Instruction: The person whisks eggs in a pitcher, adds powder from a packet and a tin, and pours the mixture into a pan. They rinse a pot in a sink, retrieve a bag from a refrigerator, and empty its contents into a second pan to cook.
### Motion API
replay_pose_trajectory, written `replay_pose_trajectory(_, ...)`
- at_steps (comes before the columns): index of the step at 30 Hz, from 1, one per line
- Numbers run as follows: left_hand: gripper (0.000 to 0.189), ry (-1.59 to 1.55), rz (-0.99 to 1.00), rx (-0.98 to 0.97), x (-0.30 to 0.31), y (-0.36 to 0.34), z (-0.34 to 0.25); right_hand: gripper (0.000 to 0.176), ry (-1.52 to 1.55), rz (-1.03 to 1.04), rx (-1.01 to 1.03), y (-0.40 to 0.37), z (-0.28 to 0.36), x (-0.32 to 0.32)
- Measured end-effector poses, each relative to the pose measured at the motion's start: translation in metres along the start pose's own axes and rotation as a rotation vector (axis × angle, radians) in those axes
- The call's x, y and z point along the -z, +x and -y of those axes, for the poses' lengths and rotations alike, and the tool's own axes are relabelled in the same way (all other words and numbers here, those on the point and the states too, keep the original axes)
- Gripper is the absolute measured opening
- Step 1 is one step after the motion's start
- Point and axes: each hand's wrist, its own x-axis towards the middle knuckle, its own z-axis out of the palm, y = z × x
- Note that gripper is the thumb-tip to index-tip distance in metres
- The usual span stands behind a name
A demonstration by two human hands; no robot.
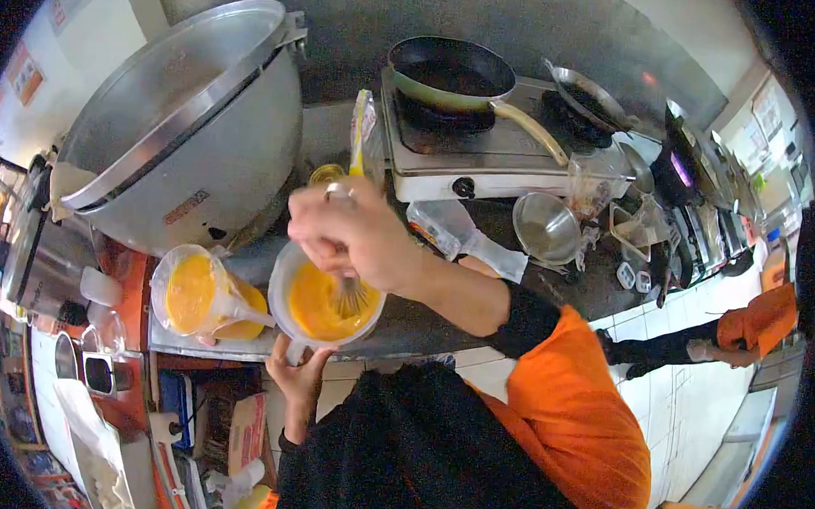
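- The jug (321, 307) of yellow beaten liquid stood at the near edge of the counter (422, 326)
- The right hand (354, 234) hung right above the jug, clenched round a wire whisk (351, 296) whose loops dipped into the liquid
- The left hand (298, 373) grasped the jug from below, on its near side
- A second jug (201, 293) of yellow liquid stood just left of the jug
- A big rice cooker (194, 145) rose behind the jug, to its left
- A stove (485, 153) bearing a dark frying pan (452, 74) sat beyond the jug, to its right
- A steel bowl (545, 226) lay right of the jug
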Motion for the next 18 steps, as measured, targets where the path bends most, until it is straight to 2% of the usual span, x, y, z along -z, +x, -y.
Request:
replay_pose_trajectory(1, 0.033, -0.029, -0.024, 0.026, -0.001, -0.003, -0.001, 0.027, 0.082, -0.014, 0.021, -0.002, 0.011, -0.002)
replay_pose_trajectory(2, 0.035, -0.037, -0.016, 0.015, -0.001, -0.005, 0.004, 0.025, 0.078, -0.137, 0.022, -0.003, -0.007, -0.003)
replay_pose_trajectory(4, 0.035, 0.028, -0.050, -0.005, -0.002, -0.008, 0.000, 0.031, -0.238, -0.025, 0.102, -0.001, -0.040, 0.001)
replay_pose_trajectory(7, 0.035, 0.077, -0.052, -0.063, -0.003, -0.004, 0.003, 0.032, -0.327, 0.012, 0.212, 0.005, -0.028, -0.005)
replay_pose_trajectory(9, 0.034, -0.013, -0.080, -0.013, -0.009, -0.004, -0.003, 0.032, 0.026, -0.020, -0.018, 0.003, -0.005, -0.010)
replay_pose_trajectory(10, 0.035, -0.011, -0.085, 0.027, -0.006, -0.006, 0.001, 0.033, 0.056, -0.095, 0.011, 0.003, -0.019, -0.005)
replay_pose_trajectory(13, 0.033, -0.056, -0.138, 0.082, -0.011, -0.006, 0.002, 0.035, -0.191, 0.000, -0.340, 0.007, -0.035, 0.001)
replay_pose_trajectory(14, 0.033, -0.054, -0.148, 0.061, -0.013, -0.005, 0.005, 0.029, -0.506, 0.125, -0.297, 0.007, -0.027, 0.014)
replay_pose_trajectory(17, 0.033, -0.029, -0.168, 0.035, -0.011, -0.008, 0.008, 0.022, -0.340, -0.009, 0.180, 0.002, -0.023, 0.042)
replay_pose_trajectory(18, 0.033, -0.019, -0.166, 0.033, -0.011, -0.008, 0.004, 0.020, -0.413, -0.070, 0.135, -0.005, -0.021, 0.066)
